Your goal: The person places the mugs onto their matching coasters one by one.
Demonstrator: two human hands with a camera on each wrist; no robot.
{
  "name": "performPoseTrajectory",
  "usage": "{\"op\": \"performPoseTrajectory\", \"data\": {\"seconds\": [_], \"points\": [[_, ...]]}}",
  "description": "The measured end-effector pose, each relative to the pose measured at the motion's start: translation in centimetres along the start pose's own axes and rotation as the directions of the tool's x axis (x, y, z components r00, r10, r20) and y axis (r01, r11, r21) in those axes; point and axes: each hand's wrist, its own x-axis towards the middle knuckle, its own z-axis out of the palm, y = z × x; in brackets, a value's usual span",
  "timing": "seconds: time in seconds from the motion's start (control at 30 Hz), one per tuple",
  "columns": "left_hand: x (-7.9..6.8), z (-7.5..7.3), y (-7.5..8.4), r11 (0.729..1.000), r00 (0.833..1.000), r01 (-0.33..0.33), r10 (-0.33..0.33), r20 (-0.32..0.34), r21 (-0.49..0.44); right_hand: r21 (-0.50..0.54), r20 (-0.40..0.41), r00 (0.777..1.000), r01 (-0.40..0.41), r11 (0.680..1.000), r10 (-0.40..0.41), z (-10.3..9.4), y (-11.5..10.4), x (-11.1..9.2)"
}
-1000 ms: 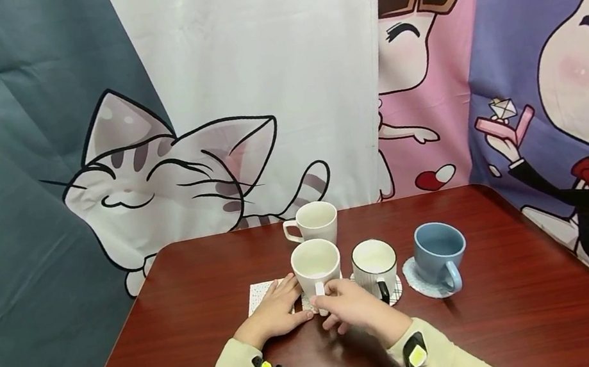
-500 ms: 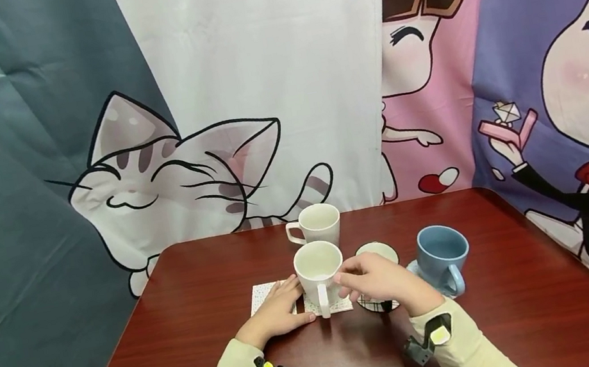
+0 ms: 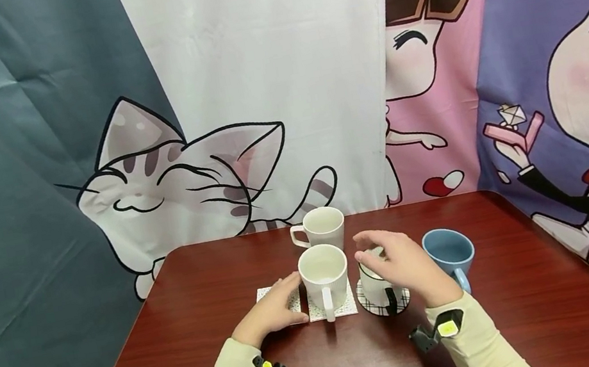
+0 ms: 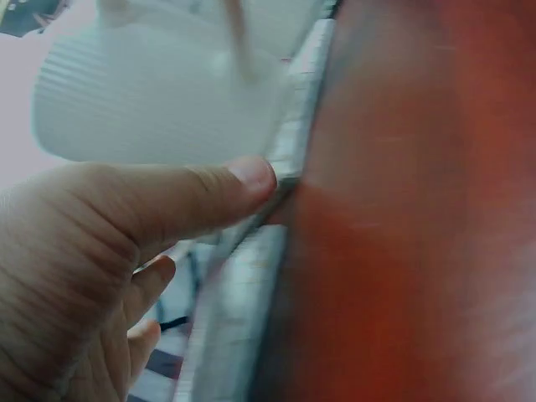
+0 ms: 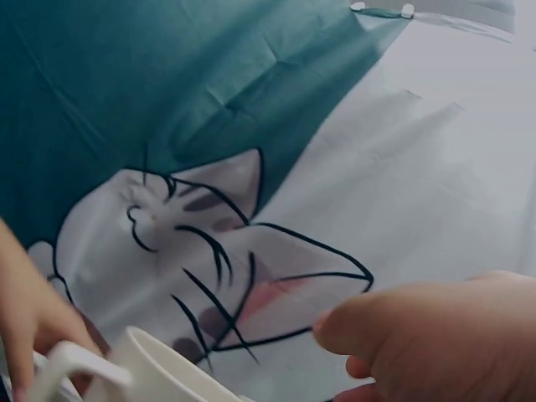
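A white ribbed mug (image 3: 323, 269) stands on a square speckled coaster (image 3: 346, 308), its handle toward me. My left hand (image 3: 271, 309) is beside it over another square coaster (image 3: 294, 301); whether the fingers touch the mug, I cannot tell. In the left wrist view the thumb (image 4: 201, 197) lies straight near the ribbed mug (image 4: 142, 100). Above a white mug with a black handle (image 3: 373, 290), on a round checked coaster (image 3: 369, 306), hovers my right hand (image 3: 407, 262), fingers loosely bent and holding nothing. It partly hides that mug.
Behind the ribbed mug stands another white mug (image 3: 325, 224), handle to the left. A blue mug (image 3: 448, 248) is right of my right hand, its coaster hidden. The brown table (image 3: 181, 345) ends at a printed curtain (image 3: 272, 83).
My right hand has left the ribbed mug's handle and moved right and up, over the black-handled mug. My left hand, earlier flat on the left coaster, has risen slightly.
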Motion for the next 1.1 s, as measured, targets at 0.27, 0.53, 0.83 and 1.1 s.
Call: {"op": "performPoseTrajectory", "data": {"seconds": [0.27,0.53,0.83,1.1], "points": [[-0.2,-3.2,0.9,0.997,0.995,0.079,-0.078,-0.061,0.006,-0.021,0.113,0.994,0.012,1.0,-0.01,-0.5,1.6,-0.2],[0.4,-6.0,1.6,0.983,0.982,0.181,-0.18,-0.049,0.02,-0.055,0.171,0.985,-0.016,0.998,0.025,0.2,2.6,-0.4],[3.6,-9.1,0.9,0.982,0.983,0.179,-0.181,-0.021,-0.059,-0.065,0.169,0.983,-0.055,0.996,0.065,0.1,2.9,-0.5],[7.8,-9.5,0.0,0.977,0.977,0.212,-0.211,-0.041,0.005,-0.062,0.171,0.983,-0.056,0.996,0.066,0.0,3.0,-0.4]]}}
